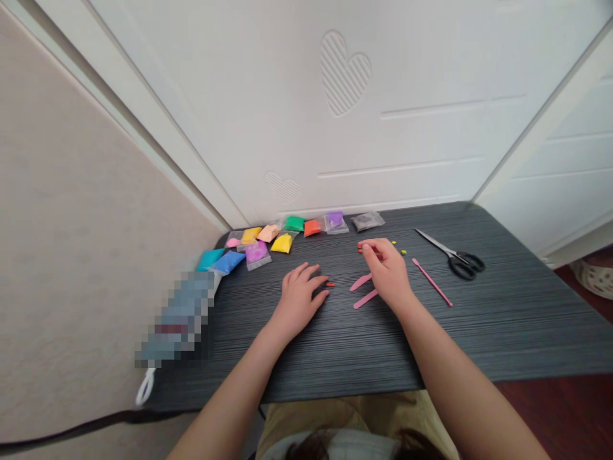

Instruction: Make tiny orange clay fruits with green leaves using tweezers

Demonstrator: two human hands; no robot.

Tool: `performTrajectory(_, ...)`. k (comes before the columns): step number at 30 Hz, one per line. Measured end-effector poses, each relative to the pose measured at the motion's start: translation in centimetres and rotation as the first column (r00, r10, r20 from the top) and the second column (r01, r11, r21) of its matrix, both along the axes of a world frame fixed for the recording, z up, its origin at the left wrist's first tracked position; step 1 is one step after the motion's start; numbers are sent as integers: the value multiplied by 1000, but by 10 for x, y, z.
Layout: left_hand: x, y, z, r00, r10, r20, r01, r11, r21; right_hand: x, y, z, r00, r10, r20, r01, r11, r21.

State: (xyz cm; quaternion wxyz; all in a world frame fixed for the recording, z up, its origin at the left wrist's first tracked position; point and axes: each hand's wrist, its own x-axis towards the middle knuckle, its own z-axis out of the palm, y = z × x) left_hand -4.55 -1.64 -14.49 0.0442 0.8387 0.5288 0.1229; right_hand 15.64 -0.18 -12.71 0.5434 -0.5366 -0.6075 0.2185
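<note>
My left hand (300, 294) rests on the dark table with its fingers spread. Beside its fingertips lies a small orange-red strip of modelling clay (330, 284). To the right, my right hand (387, 268) is closed, thumb and fingers pinched together; what they hold, if anything, is hidden. Tiny orange-red clay bits (359, 250) show at its fingertips, and I cannot tell whether they are held or lie on the table. Two flat pink modelling tools, an upper one (361, 282) and a lower one (364, 299), lie partly under my right hand. Small yellow-green clay bits (403, 252) sit just beyond it.
Black-handled scissors (453, 254) and a thin pink stick tool (432, 282) lie at the right. Along the back are several clay packets, among them a green one (294, 223) and a blue one (228, 262). A blurred-out object (179, 319) stands at the left edge.
</note>
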Motion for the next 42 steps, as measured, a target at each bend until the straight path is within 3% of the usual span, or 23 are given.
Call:
performTrajectory(5,6,11,-2,996,-5,91,7,1000,-22,1,0,0,1000,1,7,-1,1000,4)
performTrajectory(15,-2,7,0,996,50,75,-53,998,33,0,-1,1,1000,11,6,-11,1000,-1)
performTrajectory(22,-6,-9,4,997,-7,-74,16,993,116,-1,-2,2,1000,8,10,-8,1000,0)
performTrajectory(28,-6,-16,3,976,-85,-201,95,995,44,-2,-3,3,1000,13,18,-13,1000,2)
performTrajectory(34,-11,-12,3,977,-42,-208,53,997,48,-2,-3,2,1000,15,26,-15,1000,4)
performTrajectory(39,-12,-12,4,971,-120,-209,125,992,12,-2,-3,2,999,20,32,-21,1000,7)
performTrajectory(42,-11,-11,5,977,-72,-201,78,997,20,-2,-3,2,999,24,37,-24,1000,6)
